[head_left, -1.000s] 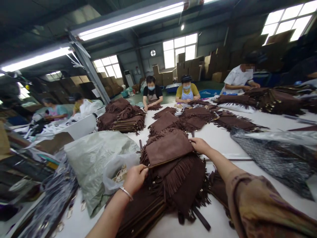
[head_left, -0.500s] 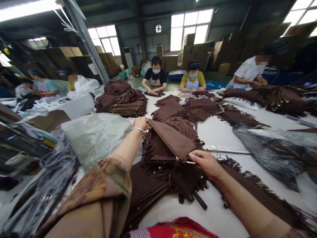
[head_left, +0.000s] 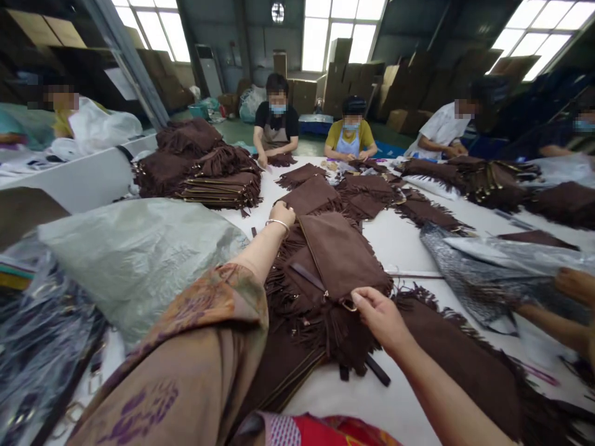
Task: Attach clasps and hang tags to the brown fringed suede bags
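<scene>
A brown fringed zip bag [head_left: 341, 251] lies over a pile of similar bags in front of me, its gold zipper edge facing left. My left hand [head_left: 282, 214], with a bangle on the wrist, is closed at the bag's far left corner; its fingertips are partly hidden. At the near corner my right hand [head_left: 376, 310] pinches the bag's edge beside a gold metal clasp [head_left: 348, 306]. Under it show more fringe and a dark strap [head_left: 307, 277]. Closer to me, stacked brown bags [head_left: 279, 365] are partly covered by my left sleeve.
A pale plastic bag [head_left: 139, 248] lies left, beside plastic-wrapped straps [head_left: 41, 347]. Brown bags are heaped [head_left: 199, 161] at the far left. A dark plastic-wrapped bundle [head_left: 469, 279] lies right, near another person's hands [head_left: 571, 291]. Several co-workers sit or stand across the white table [head_left: 395, 238].
The bag has gone from tilted up to lying flatter, its broad face now showing. My view has shifted down and right. A person's hands have come into view at the right edge.
</scene>
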The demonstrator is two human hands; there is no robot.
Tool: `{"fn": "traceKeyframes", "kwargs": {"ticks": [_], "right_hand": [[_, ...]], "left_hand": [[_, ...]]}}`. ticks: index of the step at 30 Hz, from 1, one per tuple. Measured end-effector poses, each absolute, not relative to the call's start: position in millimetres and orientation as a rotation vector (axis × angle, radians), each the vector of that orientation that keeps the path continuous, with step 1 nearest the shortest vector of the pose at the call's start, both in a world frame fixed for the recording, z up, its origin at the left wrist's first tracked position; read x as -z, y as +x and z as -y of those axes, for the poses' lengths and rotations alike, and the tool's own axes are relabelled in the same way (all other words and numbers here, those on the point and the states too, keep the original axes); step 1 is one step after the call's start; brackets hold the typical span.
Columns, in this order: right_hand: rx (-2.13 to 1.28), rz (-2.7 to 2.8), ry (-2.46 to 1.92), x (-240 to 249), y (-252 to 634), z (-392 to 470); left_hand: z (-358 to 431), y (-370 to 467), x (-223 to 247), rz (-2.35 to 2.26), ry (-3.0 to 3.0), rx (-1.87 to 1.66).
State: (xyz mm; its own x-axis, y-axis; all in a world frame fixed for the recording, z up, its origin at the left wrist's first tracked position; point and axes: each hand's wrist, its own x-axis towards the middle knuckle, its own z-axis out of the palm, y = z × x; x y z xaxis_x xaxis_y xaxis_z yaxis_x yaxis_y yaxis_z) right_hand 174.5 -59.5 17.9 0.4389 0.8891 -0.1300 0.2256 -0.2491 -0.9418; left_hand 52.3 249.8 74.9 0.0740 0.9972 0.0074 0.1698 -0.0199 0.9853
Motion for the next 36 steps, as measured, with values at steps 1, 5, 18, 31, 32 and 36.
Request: {"fn": "traceKeyframes", "kwargs": {"ticks": [1, 5, 18, 31, 32, 36], "right_hand": [[-0.893, 0.98, -1.763, -8, 173, 57], [-0.85, 1.064, -1.827, -1, 183, 53], [-0.977, 0.838, -1.378, -54, 202, -12], [-0.569, 1.395, -1.808, 11, 246, 32], [-0.379, 1.492, -1.822, 12, 246, 38], [0.15, 1.664, -1.79, 1, 232, 63]], "left_hand": [[-243, 44, -66, -1.287, 1.425, -1.086], [-175, 6, -33, -1.138, 2.023, -1.035], [-64, 19, -35, -0.947, 2.681, -0.487], [-28, 1, -13, -1.161, 1.537, -0.061], [-24, 0, -8, -1.178, 1.57, -0.083], [-15, 0, 0, -1.188, 1.633, -0.194]]}}
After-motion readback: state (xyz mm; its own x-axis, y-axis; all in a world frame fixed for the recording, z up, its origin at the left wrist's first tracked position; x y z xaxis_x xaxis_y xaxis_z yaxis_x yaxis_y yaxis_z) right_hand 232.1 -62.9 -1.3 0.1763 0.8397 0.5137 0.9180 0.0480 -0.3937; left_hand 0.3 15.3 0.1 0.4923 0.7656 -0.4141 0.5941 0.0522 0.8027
